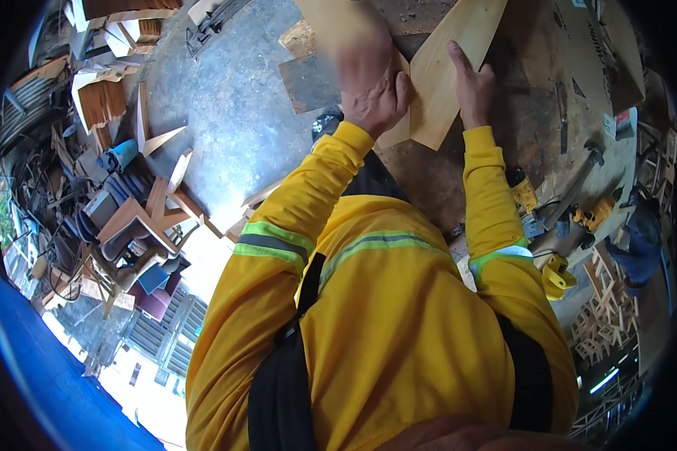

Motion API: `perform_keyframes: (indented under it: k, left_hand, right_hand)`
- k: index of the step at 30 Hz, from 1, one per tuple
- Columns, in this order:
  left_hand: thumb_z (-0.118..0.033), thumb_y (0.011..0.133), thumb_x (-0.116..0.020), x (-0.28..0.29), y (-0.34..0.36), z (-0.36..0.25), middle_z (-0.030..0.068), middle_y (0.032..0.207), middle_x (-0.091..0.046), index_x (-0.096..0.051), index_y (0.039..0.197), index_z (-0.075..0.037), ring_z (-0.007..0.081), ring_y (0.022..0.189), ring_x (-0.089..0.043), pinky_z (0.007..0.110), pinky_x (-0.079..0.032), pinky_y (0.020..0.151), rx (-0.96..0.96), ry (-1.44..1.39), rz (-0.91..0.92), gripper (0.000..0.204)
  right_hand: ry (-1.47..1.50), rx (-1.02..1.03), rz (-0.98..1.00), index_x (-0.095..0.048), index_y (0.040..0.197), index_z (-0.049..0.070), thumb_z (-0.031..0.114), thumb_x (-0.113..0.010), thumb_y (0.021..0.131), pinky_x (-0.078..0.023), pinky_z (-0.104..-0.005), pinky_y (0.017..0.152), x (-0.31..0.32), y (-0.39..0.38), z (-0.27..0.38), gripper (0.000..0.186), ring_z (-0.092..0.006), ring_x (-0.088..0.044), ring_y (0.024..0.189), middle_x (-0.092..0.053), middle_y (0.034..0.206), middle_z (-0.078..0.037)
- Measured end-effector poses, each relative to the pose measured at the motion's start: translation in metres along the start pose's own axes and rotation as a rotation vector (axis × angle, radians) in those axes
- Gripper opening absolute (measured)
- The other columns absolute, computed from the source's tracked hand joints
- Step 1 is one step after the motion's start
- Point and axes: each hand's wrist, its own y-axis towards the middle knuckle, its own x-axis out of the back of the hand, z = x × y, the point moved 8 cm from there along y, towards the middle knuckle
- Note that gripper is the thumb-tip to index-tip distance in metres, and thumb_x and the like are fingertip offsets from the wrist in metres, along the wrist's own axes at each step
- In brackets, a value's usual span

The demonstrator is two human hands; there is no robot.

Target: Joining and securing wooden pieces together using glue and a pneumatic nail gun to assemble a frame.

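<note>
My left hand (376, 105) has its fingers curled at the edge of a pale wooden board (400, 131), below a blurred patch that hides part of it. My right hand (475, 90) grips a second, angled light wooden board (444, 60), thumb pointing up along its face. The two boards lie side by side at the top of the view, touching or nearly so. Both forearms are in yellow sleeves with reflective bands.
Wood offcuts and chairs (139, 233) are piled at left. A grey square sheet (305, 83) and chipboard piece (297, 37) lie on the concrete floor (226, 113). At right are a hammer (593, 154), yellow tools (557, 276), a large cardboard sheet (590, 52) and dark blue cloth (639, 240).
</note>
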Motion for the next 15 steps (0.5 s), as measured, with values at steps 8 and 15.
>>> perform_keyframes:
  k: [8,15]
  left_hand:
    - [-0.053,0.084,-0.057,0.007,0.026,-0.004,0.0182,0.150,-0.042,-0.043,0.148,-0.002,0.0476,0.138,-0.033,0.063,-0.016,0.117,-0.062,0.062,0.172,0.083]
    - [-0.065,0.046,-0.085,0.001,0.000,-0.057,0.0344,0.139,-0.039,-0.019,0.155,0.000,0.0482,0.135,-0.034,0.062,-0.017,0.117,-0.520,0.272,0.534,0.143]
  right_hand:
    - [0.596,-0.618,0.257,-0.049,0.134,-0.005,0.018,-0.065,0.094,-0.053,-0.0375,0.091,0.012,-0.080,-0.129,0.049,-0.0266,-0.060,0.116,-0.053,0.137,-0.014]
    - [-0.025,0.302,0.215,-0.054,0.131,0.001,0.013,-0.062,0.093,-0.053,-0.0389,0.093,0.000,-0.088,-0.107,0.040,-0.0347,-0.061,0.109,-0.056,0.131,-0.020]
